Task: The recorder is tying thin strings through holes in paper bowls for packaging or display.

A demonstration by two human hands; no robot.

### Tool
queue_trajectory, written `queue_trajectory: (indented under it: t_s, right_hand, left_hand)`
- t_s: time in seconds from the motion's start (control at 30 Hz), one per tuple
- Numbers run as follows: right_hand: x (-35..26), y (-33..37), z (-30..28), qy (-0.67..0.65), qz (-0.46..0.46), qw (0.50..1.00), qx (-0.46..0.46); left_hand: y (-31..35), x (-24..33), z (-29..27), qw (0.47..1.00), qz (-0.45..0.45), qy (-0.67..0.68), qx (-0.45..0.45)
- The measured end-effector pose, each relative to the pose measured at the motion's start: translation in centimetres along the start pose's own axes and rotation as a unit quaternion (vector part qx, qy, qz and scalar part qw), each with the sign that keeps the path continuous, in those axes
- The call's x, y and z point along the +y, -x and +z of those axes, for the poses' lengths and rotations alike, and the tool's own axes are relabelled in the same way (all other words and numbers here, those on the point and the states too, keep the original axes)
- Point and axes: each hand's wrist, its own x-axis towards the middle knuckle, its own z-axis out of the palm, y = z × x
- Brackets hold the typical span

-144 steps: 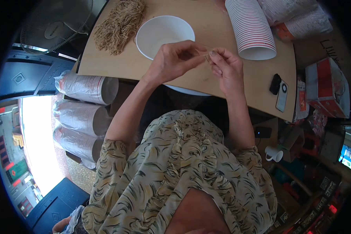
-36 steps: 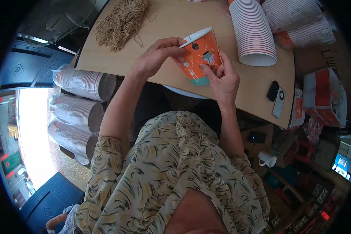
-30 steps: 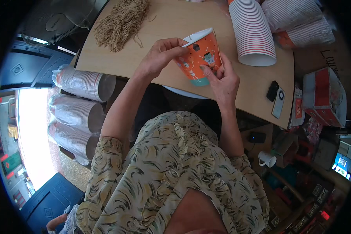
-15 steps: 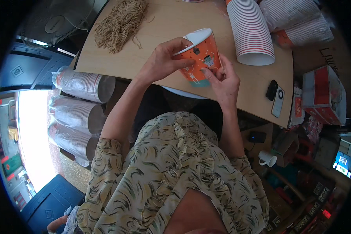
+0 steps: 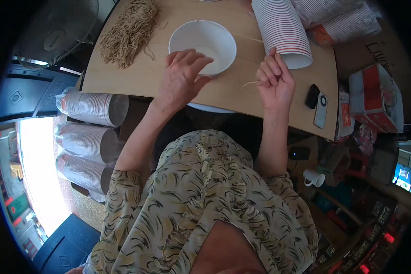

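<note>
A white-lined paper bucket (image 5: 223,43) stands upright on the table, its mouth facing up. My left hand (image 5: 180,77) is at the bucket's near left side, its fingers over the rim, curved and spread, with nothing gripped. To the right, my right hand (image 5: 275,80) is raised with its fingers closed on a thin tan paper cord (image 5: 248,85). One loose end of this cord pokes out to the left of the hand; the rest is hidden by the fingers. A heap of similar tan cords (image 5: 129,32) lies at the table's far left.
A long nested stack of paper buckets (image 5: 283,29) lies on its side at the far right, beside plastic-wrapped stacks (image 5: 347,25). A black object (image 5: 312,96) and a silver remote-like device (image 5: 321,112) rest near the right edge. More wrapped buckets (image 5: 84,141) lie left of the table.
The orange printed bucket, held tilted in both hands before, now stands upright on the table. My left hand has let go; my right hand has moved right and up, holding a cord.
</note>
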Motion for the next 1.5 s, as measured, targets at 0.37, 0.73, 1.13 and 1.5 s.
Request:
queue_trajectory:
  t_s: [0.37, 0.73, 1.13, 1.5]
  right_hand:
    - [1.8, 0.1, 0.2, -0.011, 0.003, 1.0, -0.029]
    - [3.0, 5.3, 2.9, 0.695, -0.053, 0.715, -0.058]
    - [3.3, 6.1, 1.8, 0.648, -0.06, 0.751, -0.109]
    - [2.0, 5.9, 0.9, 0.631, 0.008, 0.771, -0.082]
  left_hand:
    - [0.5, 4.7, 0.9, 0.862, -0.195, 0.45, -0.13]
    - [1.6, 4.3, -0.3, 0.965, -0.013, 0.249, -0.085]
    - [1.4, 3.5, -1.8, 0.925, -0.117, 0.327, -0.157]
    - [1.7, 3.0, -2.3, 0.934, -0.066, 0.301, -0.182]
